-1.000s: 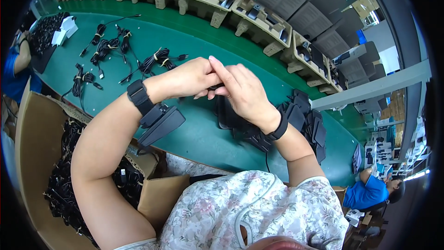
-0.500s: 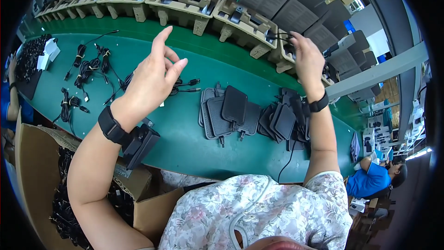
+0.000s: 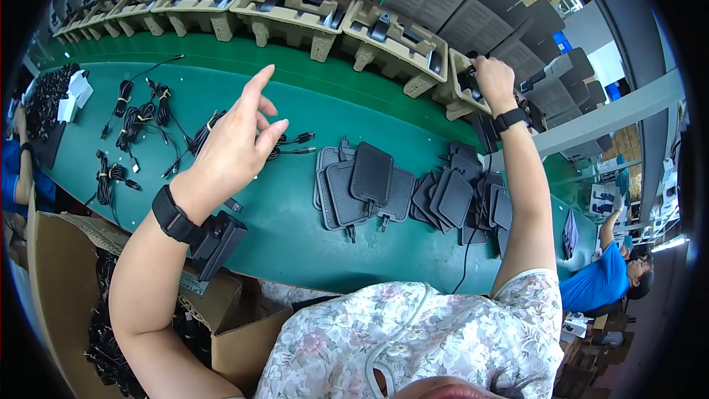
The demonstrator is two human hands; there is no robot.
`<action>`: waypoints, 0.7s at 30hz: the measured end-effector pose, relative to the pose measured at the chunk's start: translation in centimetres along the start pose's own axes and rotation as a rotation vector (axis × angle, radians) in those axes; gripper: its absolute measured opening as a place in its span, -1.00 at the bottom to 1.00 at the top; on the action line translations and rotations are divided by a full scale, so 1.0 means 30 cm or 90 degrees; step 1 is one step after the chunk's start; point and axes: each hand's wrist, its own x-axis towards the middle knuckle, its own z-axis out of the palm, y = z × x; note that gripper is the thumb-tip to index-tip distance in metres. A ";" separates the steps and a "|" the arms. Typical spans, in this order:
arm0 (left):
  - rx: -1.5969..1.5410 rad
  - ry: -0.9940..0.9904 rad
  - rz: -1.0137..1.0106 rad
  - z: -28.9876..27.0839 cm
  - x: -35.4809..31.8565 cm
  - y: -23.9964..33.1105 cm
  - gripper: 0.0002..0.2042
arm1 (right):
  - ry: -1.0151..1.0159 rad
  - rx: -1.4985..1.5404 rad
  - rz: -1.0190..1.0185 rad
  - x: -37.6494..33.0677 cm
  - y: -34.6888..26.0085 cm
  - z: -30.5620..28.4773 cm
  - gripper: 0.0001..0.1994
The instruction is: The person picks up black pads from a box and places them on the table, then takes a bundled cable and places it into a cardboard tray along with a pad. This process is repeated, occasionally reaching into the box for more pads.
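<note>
Coiled cables [image 3: 136,122] on green bench [image 3: 295,214], cardboard box [image 3: 52,281].

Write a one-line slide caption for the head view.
Right hand reaches into a moulded pulp tray beyond the green belt, left hand raised empty above bundled cables.

Left hand [image 3: 233,144] raised — fingers [image 3: 258,85] spread

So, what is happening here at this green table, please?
A person works at a green table. The right hand reaches into a pulp tray at the far edge, gripping a dark item I cannot make out. The left hand is raised, open and empty, above bundled black cables. Flat black adapters lie stacked between.
</note>
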 end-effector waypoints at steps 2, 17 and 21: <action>-0.003 -0.002 -0.013 -0.001 -0.003 -0.005 -0.45 | -0.032 -0.010 -0.019 0.030 -0.008 0.000 -0.71; 0.137 0.009 0.161 0.006 -0.002 -0.030 -0.71 | -0.073 0.261 0.292 0.077 -0.068 0.235 -0.69; 0.163 0.018 0.200 -0.004 -0.005 -0.030 -0.72 | -0.081 0.143 0.128 0.020 -0.050 0.138 -0.70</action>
